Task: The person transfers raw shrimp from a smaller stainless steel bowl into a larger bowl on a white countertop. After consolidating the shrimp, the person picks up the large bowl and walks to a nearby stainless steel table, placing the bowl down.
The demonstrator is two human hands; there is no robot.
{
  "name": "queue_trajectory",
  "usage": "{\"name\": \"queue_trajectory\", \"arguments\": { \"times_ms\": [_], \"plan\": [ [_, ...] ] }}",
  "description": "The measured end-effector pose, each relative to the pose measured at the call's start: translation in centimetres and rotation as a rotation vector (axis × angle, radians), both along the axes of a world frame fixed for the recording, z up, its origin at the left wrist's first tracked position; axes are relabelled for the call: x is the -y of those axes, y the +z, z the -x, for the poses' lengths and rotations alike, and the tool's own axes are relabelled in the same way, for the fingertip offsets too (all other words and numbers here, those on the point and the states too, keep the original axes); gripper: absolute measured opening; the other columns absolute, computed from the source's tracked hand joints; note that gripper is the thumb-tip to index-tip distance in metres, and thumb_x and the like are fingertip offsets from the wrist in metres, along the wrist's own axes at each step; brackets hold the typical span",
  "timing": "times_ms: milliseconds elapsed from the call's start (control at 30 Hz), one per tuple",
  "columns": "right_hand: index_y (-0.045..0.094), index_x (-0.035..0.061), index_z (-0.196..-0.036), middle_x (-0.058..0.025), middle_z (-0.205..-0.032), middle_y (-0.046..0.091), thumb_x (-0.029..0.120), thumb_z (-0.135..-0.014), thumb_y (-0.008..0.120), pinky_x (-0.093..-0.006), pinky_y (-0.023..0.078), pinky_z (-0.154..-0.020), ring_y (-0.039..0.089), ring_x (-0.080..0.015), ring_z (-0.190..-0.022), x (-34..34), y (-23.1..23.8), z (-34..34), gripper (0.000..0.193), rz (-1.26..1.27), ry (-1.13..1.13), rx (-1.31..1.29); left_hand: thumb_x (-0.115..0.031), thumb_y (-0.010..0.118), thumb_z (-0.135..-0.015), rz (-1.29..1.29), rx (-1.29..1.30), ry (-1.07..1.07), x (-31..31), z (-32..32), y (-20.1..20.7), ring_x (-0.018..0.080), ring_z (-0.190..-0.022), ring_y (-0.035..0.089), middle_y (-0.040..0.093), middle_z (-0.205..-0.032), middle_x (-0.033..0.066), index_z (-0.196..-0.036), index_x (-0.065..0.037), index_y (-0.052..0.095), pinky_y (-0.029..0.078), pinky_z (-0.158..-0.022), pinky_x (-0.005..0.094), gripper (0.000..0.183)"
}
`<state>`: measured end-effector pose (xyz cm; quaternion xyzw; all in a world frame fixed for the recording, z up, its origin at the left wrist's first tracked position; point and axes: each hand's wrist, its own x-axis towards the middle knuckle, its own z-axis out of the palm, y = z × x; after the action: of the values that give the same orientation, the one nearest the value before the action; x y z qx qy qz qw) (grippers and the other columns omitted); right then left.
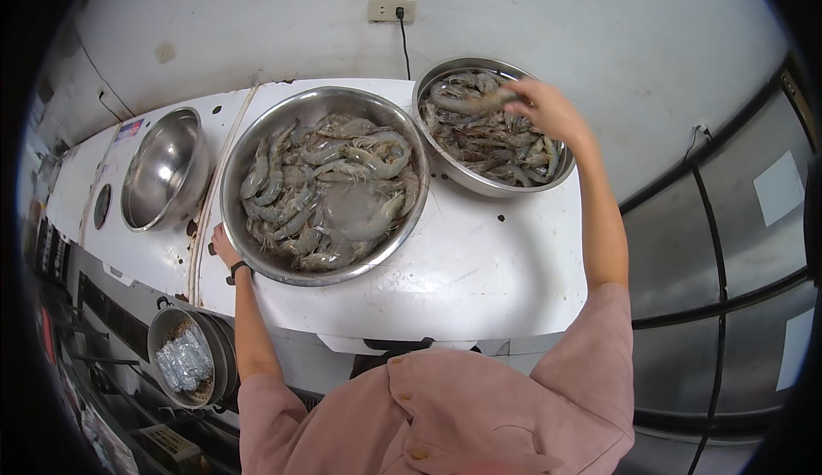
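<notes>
Over the right-hand metal bowl (561, 171), my right hand (544, 109) pinches a large grey shrimp (475, 103), slightly blurred. Many raw shrimp (501, 151) fill that bowl. Left of it stands a wider metal bowl (330, 276), also heaped with raw grey shrimp (295, 210) around a cloudy patch of water or ice (347, 205). My left hand (226, 247) rests at the lower left outside of this wide bowl, by the table's front edge. Its fingers look extended along the bowl's side and are partly hard to make out.
Both bowls stand on a white table (479, 278) against the wall. A tilted metal bowl (167, 167) sits farther left. Below the table's left end is a pot (158, 351) holding a silvery plastic bag (184, 362). Steel cabinet doors (676, 261) stand at the right.
</notes>
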<state>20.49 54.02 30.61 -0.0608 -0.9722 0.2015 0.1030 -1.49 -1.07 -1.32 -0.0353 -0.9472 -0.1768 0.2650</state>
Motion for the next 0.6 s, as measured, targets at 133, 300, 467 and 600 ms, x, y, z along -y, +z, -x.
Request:
{"name": "queue_trajectory", "arguments": {
  "times_ms": [133, 300, 467, 600],
  "plan": [
    [0.057, 0.0133, -0.111, -0.0081, -0.106, 0.058, 0.017, -0.075, 0.065, -0.0334, 0.045, -0.077, 0.055, -0.0244, -0.089, 1.4, 1.1, 1.0, 0.037, 0.096, 0.236, -0.246, -0.023, 0.062, -0.07, 0.044, -0.013, 0.002, 0.3, 0.4, -0.3, 0.0312, -0.094, 0.048, 0.049, -0.102, 0.0074, -0.104, -0.009, 0.054, 0.04, -0.078, 0.0421, 0.037],
    [0.06, 0.0151, -0.106, -0.0067, -0.102, 0.061, 0.01, -0.074, 0.061, -0.0353, 0.047, -0.078, 0.058, -0.0263, -0.089, -3.8, -4.4, 0.9, 0.033, -0.304, -0.039, 0.362, -0.023, 0.062, -0.069, 0.004, 0.037, -0.003, 0.3, 0.5, -0.2, 0.0308, -0.094, 0.048, 0.05, -0.102, 0.0073, -0.103, -0.008, 0.054, 0.04, -0.077, 0.0419, 0.038],
    [0.064, 0.0183, -0.096, -0.0082, -0.096, 0.062, 0.009, -0.074, 0.055, -0.0367, 0.048, -0.078, 0.058, -0.0255, -0.095, -6.9, -12.2, -2.3, 0.026, -0.752, -0.169, 0.516, -0.02, 0.06, -0.071, -0.01, 0.039, 0.02, -0.1, 0.0, 0.3, 0.0295, -0.095, 0.048, 0.05, -0.103, 0.0062, -0.105, -0.009, 0.052, 0.041, -0.077, 0.0411, 0.037],
    [0.063, 0.014, -0.086, -0.0072, -0.087, 0.064, 0.009, -0.074, 0.055, -0.0388, 0.05, -0.07, 0.061, -0.0275, -0.082, -8.4, -13.3, -2.1, 0.015, -0.605, -0.166, 0.281, -0.017, 0.059, -0.073, 0.018, 0.071, 0.028, -0.2, 0.1, 0.4, 0.029, -0.097, 0.048, 0.05, -0.103, 0.0052, -0.106, -0.01, 0.052, 0.041, -0.078, 0.0406, 0.034]
  ]
}}
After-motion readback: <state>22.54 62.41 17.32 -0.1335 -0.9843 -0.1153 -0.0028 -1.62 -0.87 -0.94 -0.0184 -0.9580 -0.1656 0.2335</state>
